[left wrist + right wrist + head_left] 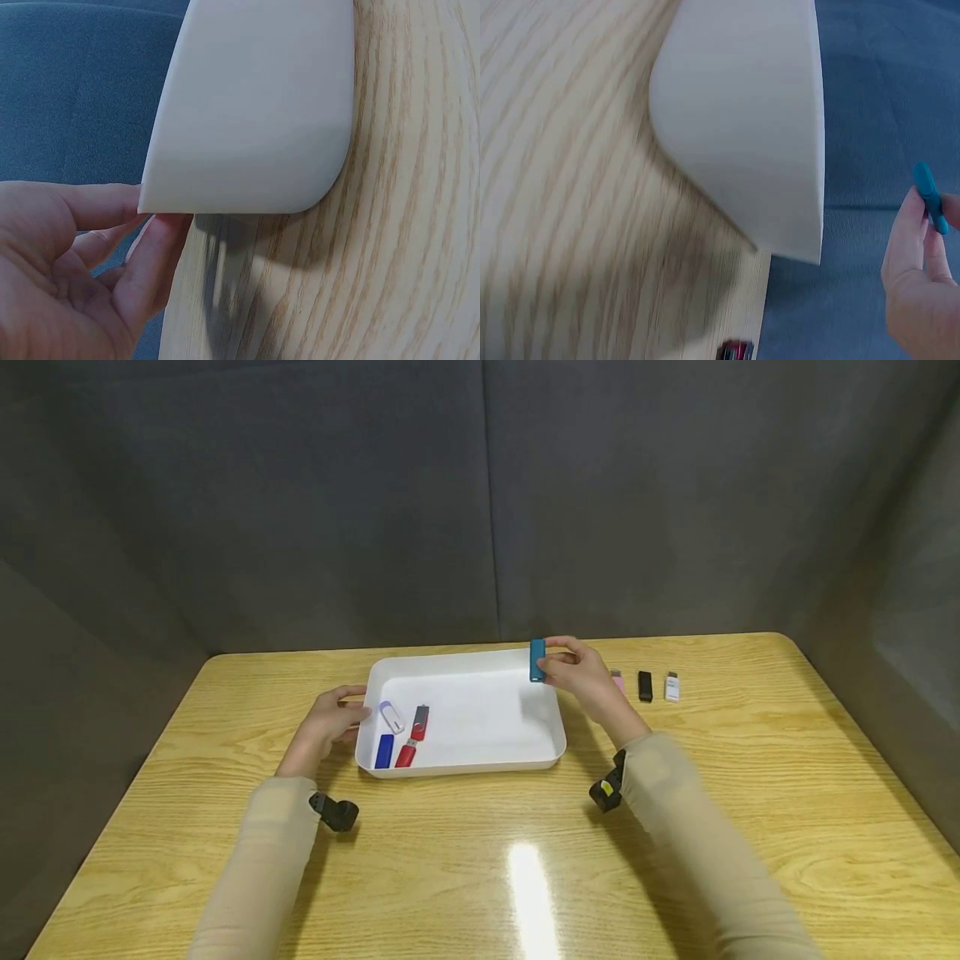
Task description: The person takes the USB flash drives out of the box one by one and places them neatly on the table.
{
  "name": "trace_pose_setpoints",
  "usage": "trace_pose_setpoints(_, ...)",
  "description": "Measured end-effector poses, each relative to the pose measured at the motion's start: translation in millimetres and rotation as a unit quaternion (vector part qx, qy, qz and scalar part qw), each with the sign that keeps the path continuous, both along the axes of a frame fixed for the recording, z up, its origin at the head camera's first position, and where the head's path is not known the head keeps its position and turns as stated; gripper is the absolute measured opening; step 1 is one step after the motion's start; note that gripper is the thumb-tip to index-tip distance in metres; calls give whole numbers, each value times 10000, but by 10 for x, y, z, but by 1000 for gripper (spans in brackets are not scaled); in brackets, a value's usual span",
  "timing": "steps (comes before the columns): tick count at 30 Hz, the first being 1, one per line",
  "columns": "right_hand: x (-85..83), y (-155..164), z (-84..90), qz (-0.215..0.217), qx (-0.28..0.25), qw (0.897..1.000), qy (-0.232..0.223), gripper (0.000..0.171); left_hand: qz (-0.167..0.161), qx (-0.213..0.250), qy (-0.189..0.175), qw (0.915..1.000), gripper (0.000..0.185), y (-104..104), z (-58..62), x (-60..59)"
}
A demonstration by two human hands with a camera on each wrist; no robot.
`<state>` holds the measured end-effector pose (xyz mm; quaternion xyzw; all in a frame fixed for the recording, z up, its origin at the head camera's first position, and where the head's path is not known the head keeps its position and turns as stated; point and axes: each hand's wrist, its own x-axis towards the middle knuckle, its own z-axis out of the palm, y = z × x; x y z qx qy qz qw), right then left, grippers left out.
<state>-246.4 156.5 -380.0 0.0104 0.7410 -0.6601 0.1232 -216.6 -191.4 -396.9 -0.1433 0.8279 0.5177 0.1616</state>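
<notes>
My right hand (576, 670) pinches a teal USB stick (537, 658) between thumb and fingers, over the back right corner of a white tray (480, 769). The right wrist view catches the teal stick (930, 196) edge-on, held above the rim. With the thumb at the rim and fingers against the outer wall, my left hand (327, 727) holds the tray's left end. In the left part of the tray lie a white and lilac USB stick (392, 717), a blue one (384, 751), a red one with a grey cover (421, 722) and another red one (407, 753).
On the table (465, 835) right of the tray stand a black USB stick (645, 686) and a white one (672, 687) in a row. A pink stick (618, 681) is partly hidden behind my right hand. A dark grey curtain (337, 510) borders the table's back edge.
</notes>
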Motion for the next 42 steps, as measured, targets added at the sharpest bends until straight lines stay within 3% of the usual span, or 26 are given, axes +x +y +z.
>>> trace_pose_setpoints(10,4,261,57,103,121,9999,41,53,21,3,-26,10000,53,-19,-3,4)
trace_pose_setpoints(25,-31,638,12,-217,-396,9990,-3,59,33,-45,-46,10000,53,-28,-13,22)
trace_pose_setpoints(34,-15,898,-22,-320,216,9992,-101,62,26,-52,-32,10000,53,-20,-10,25)
trace_pose_setpoints(42,-13,1118,-71,-584,-33,9980,-228,66,48,-91,-57,9999,53,-13,-11,21)
